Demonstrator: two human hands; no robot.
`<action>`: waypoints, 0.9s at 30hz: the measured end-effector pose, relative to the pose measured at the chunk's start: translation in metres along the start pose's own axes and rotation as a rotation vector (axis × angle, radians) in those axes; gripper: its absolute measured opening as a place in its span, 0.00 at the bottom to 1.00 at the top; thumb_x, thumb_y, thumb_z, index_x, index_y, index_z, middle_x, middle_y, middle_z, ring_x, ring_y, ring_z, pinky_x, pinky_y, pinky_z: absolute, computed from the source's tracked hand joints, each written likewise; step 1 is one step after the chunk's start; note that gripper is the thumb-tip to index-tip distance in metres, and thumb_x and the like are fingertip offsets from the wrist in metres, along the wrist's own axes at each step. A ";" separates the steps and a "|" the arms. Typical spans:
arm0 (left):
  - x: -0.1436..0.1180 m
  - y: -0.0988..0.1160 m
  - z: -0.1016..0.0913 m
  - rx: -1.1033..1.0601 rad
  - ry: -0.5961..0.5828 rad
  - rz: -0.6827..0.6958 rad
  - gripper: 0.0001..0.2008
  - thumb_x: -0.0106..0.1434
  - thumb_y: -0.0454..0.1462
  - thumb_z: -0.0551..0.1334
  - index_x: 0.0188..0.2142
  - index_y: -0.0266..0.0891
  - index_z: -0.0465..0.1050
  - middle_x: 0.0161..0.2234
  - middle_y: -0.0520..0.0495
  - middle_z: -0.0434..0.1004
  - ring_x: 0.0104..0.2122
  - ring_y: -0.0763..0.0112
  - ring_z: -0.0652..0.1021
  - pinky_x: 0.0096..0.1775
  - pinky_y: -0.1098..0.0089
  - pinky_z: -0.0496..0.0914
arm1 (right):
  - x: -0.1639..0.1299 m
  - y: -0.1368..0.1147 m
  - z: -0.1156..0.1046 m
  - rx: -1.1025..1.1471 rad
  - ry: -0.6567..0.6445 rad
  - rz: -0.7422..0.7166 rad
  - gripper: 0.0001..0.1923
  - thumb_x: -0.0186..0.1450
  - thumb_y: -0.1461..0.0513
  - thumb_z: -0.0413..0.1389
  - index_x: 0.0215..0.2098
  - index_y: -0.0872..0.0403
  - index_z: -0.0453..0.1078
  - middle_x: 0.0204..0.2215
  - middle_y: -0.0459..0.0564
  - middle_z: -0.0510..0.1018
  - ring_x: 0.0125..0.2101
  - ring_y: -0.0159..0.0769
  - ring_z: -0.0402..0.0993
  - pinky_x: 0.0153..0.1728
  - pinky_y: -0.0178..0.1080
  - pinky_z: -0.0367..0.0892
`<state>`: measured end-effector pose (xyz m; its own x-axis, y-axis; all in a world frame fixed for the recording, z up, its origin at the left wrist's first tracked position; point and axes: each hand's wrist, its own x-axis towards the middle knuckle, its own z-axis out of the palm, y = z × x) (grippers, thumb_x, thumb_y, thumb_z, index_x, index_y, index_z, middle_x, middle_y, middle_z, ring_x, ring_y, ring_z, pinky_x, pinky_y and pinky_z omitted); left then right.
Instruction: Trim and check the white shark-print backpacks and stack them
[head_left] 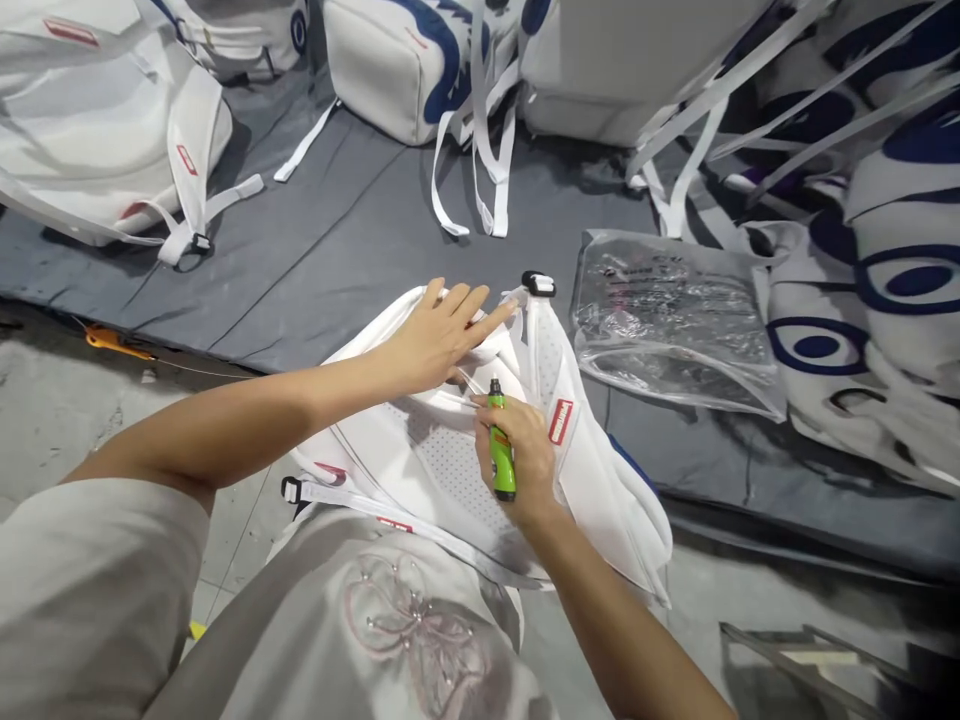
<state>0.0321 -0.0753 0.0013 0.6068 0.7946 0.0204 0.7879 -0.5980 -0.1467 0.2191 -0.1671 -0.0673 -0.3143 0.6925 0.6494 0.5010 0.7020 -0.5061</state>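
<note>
A white backpack (pixel 465 470) with perforated mesh, red labels and black buckles lies across my lap and the table's front edge. My left hand (pixel 442 335) rests on its upper edge, palm down with the fingers stretched out; its thumb is partly hidden. Just below and to the right, my right hand (pixel 521 450) is closed around a green pen-shaped tool (pixel 502 460) with a black tip pointing away from me. The fingertips of that hand touch the backpack's fabric near the left thumb. A black buckle (pixel 538 285) sits at the end of a shoulder strap.
A dark grey cloth (pixel 315 240) covers the table. A clear plastic bag (pixel 675 320) lies to the right. More white backpacks stand at the left (pixel 112 130), back and right, the latter with blue eye patterns. An orange-handled tool (pixel 116 342) is near the left edge.
</note>
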 end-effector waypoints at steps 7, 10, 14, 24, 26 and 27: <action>-0.001 -0.001 0.002 -0.061 0.040 -0.050 0.46 0.63 0.50 0.65 0.71 0.33 0.46 0.71 0.29 0.49 0.67 0.43 0.58 0.65 0.46 0.50 | 0.021 0.014 -0.020 -0.322 0.090 0.068 0.25 0.65 0.64 0.62 0.58 0.48 0.64 0.49 0.59 0.78 0.49 0.50 0.75 0.49 0.53 0.71; 0.000 -0.001 0.003 -0.089 0.061 -0.079 0.44 0.64 0.52 0.63 0.71 0.35 0.48 0.71 0.30 0.48 0.67 0.43 0.57 0.65 0.45 0.50 | 0.035 0.012 -0.032 -0.287 0.004 0.188 0.21 0.67 0.56 0.59 0.57 0.49 0.66 0.44 0.55 0.80 0.43 0.47 0.77 0.45 0.49 0.72; 0.002 -0.002 0.003 -0.171 0.044 -0.122 0.46 0.62 0.55 0.64 0.70 0.36 0.50 0.72 0.31 0.46 0.68 0.41 0.55 0.64 0.43 0.49 | 0.044 -0.004 -0.042 -0.150 -0.010 0.385 0.20 0.69 0.47 0.53 0.51 0.50 0.69 0.34 0.49 0.80 0.32 0.40 0.78 0.34 0.41 0.72; 0.006 -0.002 -0.003 -0.303 -0.041 -0.231 0.47 0.61 0.54 0.65 0.71 0.39 0.48 0.74 0.38 0.38 0.69 0.40 0.48 0.64 0.41 0.46 | 0.097 0.013 -0.052 0.098 -0.643 0.304 0.08 0.63 0.59 0.62 0.41 0.51 0.78 0.40 0.50 0.83 0.39 0.42 0.80 0.41 0.42 0.73; 0.006 -0.002 -0.003 -0.309 -0.037 -0.236 0.48 0.60 0.54 0.67 0.71 0.39 0.49 0.74 0.38 0.37 0.70 0.40 0.47 0.64 0.41 0.46 | 0.098 0.015 -0.057 0.045 -0.708 0.281 0.10 0.64 0.60 0.61 0.44 0.50 0.78 0.41 0.50 0.84 0.39 0.42 0.81 0.39 0.41 0.73; 0.006 -0.002 -0.002 -0.309 -0.034 -0.235 0.48 0.59 0.54 0.67 0.71 0.39 0.49 0.74 0.37 0.37 0.70 0.39 0.47 0.64 0.42 0.46 | 0.097 0.016 -0.059 0.014 -0.717 0.264 0.11 0.64 0.60 0.61 0.45 0.49 0.78 0.42 0.50 0.84 0.39 0.42 0.81 0.38 0.41 0.73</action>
<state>0.0348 -0.0695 0.0039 0.4063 0.9136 -0.0155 0.9025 -0.3986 0.1629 0.2439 -0.0989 0.0208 -0.6347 0.7725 -0.0192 0.6234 0.4971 -0.6035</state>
